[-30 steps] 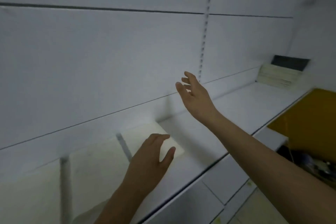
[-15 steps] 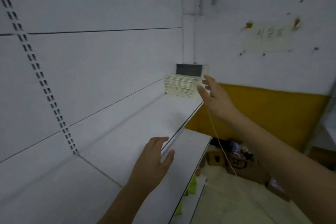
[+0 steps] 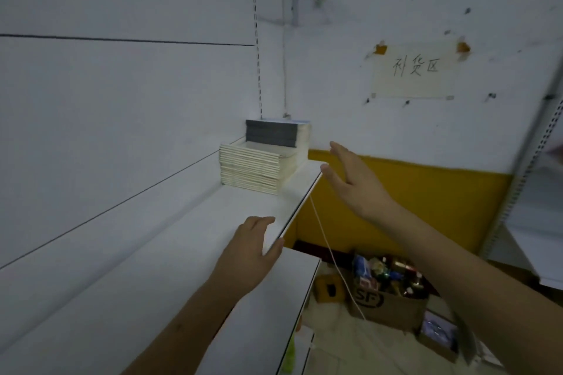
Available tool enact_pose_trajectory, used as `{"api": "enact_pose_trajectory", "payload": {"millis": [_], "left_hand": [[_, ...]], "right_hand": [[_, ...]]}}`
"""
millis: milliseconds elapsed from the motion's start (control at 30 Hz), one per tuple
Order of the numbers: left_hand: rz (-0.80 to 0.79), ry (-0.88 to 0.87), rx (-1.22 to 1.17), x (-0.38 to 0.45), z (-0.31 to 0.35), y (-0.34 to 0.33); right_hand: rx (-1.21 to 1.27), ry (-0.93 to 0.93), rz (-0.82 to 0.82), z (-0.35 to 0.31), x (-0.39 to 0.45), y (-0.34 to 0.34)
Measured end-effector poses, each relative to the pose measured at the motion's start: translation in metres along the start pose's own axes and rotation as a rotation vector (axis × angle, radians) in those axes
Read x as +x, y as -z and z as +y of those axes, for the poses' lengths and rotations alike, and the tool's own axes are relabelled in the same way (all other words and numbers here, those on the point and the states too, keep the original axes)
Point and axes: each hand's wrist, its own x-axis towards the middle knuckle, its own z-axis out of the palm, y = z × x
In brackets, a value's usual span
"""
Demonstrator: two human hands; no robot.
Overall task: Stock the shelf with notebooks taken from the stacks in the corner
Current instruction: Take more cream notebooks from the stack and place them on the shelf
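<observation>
Step in hand: reaching for the notebooks (image 3: 259,167). My right hand (image 3: 355,181) is spread, empty, beside them; left hand (image 3: 254,248), apparently relaxed, rests on the shelf (image 3: 213,222). Next: grip a batch.

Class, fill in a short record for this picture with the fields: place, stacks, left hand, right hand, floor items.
place: white shelf running into a wall corner
stacks: cream notebook stack in front, taller grey-spined stack behind it, both in the corner
left hand: left hand rests at the shelf's front edge, holding nothing
right hand: right hand open, reaching toward the stacks, not touching them
floor items: cardboard box full of mixed goods
</observation>
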Motion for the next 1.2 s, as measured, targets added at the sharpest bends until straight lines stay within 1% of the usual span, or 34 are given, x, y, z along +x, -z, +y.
{"api": "enact_pose_trajectory", "payload": {"millis": [100, 200, 267, 300, 367, 433, 467, 533, 600, 633, 667, 700, 767, 800, 833, 867, 900, 967, 1067, 1133, 1200], "left_hand": [[-0.031, 0.046, -0.007, 0.044, -0.036, -0.012], [-0.070, 0.105, -0.034, 0.081, -0.067, -0.022], [-0.045, 0.116, -0.024, 0.109, -0.079, -0.031], [-0.024, 0.124, 0.013, 0.122, -0.084, -0.037], [-0.017, 0.199, 0.172, 0.138, -0.091, -0.054], [-0.027, 0.272, 0.331, 0.137, -0.094, -0.072], [-0.017, 0.280, 0.369, 0.134, -0.096, -0.078], [0.017, 0.283, 0.373, 0.133, -0.099, -0.081], [0.034, 0.296, 0.351, 0.138, -0.104, -0.079], [0.050, 0.297, 0.317, 0.140, -0.105, -0.079], [0.098, 0.303, 0.232, 0.141, -0.105, -0.078], [0.167, 0.322, 0.102, 0.143, -0.104, -0.075], [0.305, 0.413, -0.227, 0.147, -0.100, -0.064], [0.324, 0.468, -0.384, 0.150, -0.098, -0.058], [0.327, 0.511, -0.509, 0.155, -0.096, -0.051], [0.343, 0.543, -0.604, 0.160, -0.095, -0.047], [0.374, 0.578, -0.679, 0.164, -0.094, -0.044], [0.436, 0.654, -0.814, 0.172, -0.089, -0.039], [0.455, 0.690, -0.908, 0.177, -0.082, -0.034], [0.470, 0.688, -0.956, 0.180, -0.077, -0.029], [0.474, 0.674, -1.125, 0.186, -0.070, -0.022]], "right_hand": [[-0.048, 0.030, -0.050, 0.015, 0.046, -0.026], [-0.123, 0.077, -0.144, 0.023, 0.091, -0.054], [-0.184, 0.129, -0.162, 0.028, 0.117, -0.073], [-0.191, 0.146, -0.162, 0.032, 0.128, -0.083], [-0.184, 0.161, -0.190, 0.043, 0.148, -0.102], [-0.211, 0.171, -0.282, 0.056, 0.163, -0.120], [-0.219, 0.176, -0.336, 0.062, 0.169, -0.129], [-0.160, 0.161, -0.404, 0.068, 0.181, -0.143], [-0.014, 0.122, -0.371, 0.071, 0.191, -0.154], [0.050, 0.113, -0.320, 0.072, 0.192, -0.158], [0.105, 0.117, -0.255, 0.071, 0.191, -0.161], [0.142, 0.131, -0.184, 0.070, 0.187, -0.164], [0.134, 0.228, -0.030, 0.068, 0.174, -0.172], [0.109, 0.281, 0.007, 0.069, 0.169, -0.176], [0.089, 0.296, -0.004, 0.068, 0.167, -0.178], [0.080, 0.270, -0.045, 0.069, 0.170, -0.178], [0.078, 0.227, -0.076, 0.070, 0.176, -0.177], [0.044, 0.194, -0.055, 0.075, 0.190, -0.175], [-0.086, 0.213, 0.011, 0.072, 0.194, -0.173], [-0.071, 0.226, 0.080, 0.066, 0.183, -0.172], [-0.049, 0.264, 0.174, 0.064, 0.169, -0.169]]}}
